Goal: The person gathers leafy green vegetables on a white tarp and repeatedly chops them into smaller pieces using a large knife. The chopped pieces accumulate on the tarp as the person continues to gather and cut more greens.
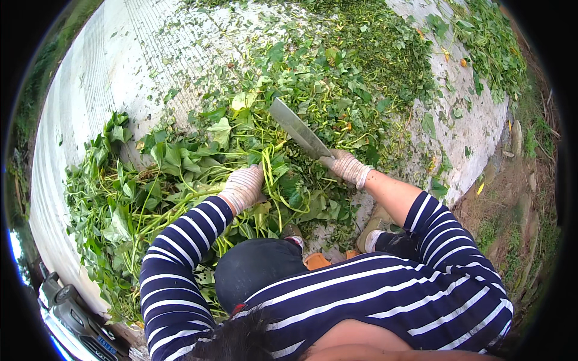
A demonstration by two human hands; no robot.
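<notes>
My left hand (244, 188), in a whitish ribbed work glove, is closed around a bunch of long green leafy vines (266, 173); its fingertips are partly hidden by stems. In my right hand (345, 167), gloved alike, is the handle of a broad-bladed knife (300, 128), whose blade points up and left over the greens. Uncut vines with large leaves (135, 216) lie heaped at the left, under and beside my left forearm. Chopped leaves and stem pieces (356, 90) spread beyond the blade.
The greens lie on pale concrete (81, 90), grooved at the upper left. Another leafy heap (492, 49) lies at the upper right, beside a dirt and grass edge (510, 198). My shoes (375, 225) are just below the cuttings. A parked car (81, 320) stands at the lower left.
</notes>
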